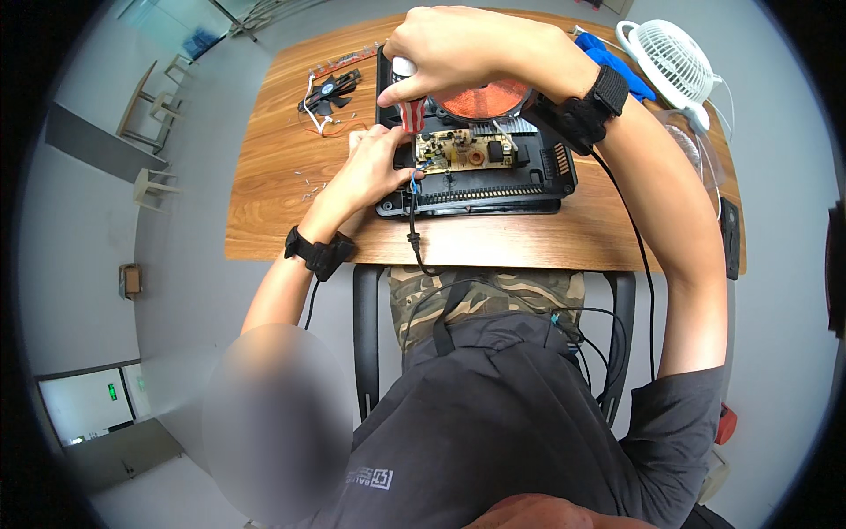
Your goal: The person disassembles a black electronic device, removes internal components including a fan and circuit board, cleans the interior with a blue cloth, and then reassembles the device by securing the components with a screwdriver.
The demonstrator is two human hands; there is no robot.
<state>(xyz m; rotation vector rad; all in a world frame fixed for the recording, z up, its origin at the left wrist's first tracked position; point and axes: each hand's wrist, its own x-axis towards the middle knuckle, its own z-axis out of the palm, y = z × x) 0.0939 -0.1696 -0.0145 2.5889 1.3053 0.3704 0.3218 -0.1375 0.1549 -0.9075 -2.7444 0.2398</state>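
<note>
My right hand [441,57] is wrapped around a screwdriver [411,117] with a red-and-white striped handle, held upright over the left side of an opened induction cooker. The screwdriver's tip is hidden behind my left hand. My left hand [374,167] grips the left edge of the cooker's black housing [493,196], its thumb beside blue wires [414,183] and its index finger close to the screwdriver. Inside the housing lies a tan circuit board [458,152], and behind it an orange-red coil [485,100]. A black power cord [413,238] hangs over the table's front edge.
Left of the cooker, a small black fan [330,91] with wires and several loose screws [308,187] lie on the wooden table [273,194]. A white desk fan [671,63], blue cloth [608,57] and clear plastic bag [692,145] are at the right. Cables run from both wrist straps.
</note>
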